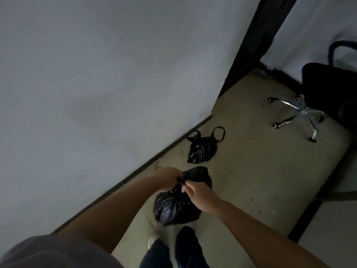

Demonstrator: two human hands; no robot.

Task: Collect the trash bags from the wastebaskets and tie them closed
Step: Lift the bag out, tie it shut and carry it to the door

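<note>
Fingers [185, 189] of both hands curled tight, pinching the gathered black neck of the near bag [173, 207] between them. Left hand [168, 178] gripping the twisted plastic from the wall side, knuckles up; right hand [201, 198] gripping it from the other side, thumb and forefinger closed on the same knot. Near bag full and rounded, seemingly down on the floor [251, 171] just ahead of the feet [185, 244], though cannot tell for sure whether resting or held just off it. Second bag [201, 148] lying farther on, close to the foot of the wall [96, 84], apart from the near bag, top tied with two loop handles sticking up. Both forearms bare, reaching forward and down from the bottom edge of the view. Gray sleeve [48, 250] at lower left. Dark trouser legs and one pale shoe below the near bag. Office chair [328, 89] at upper right, well apart from both bags, black seat and chrome five-star base with castors on the floor. Dark door frame [249, 45] beside the chair, at the end of the wall. Lighting dim, edges soft.
</note>
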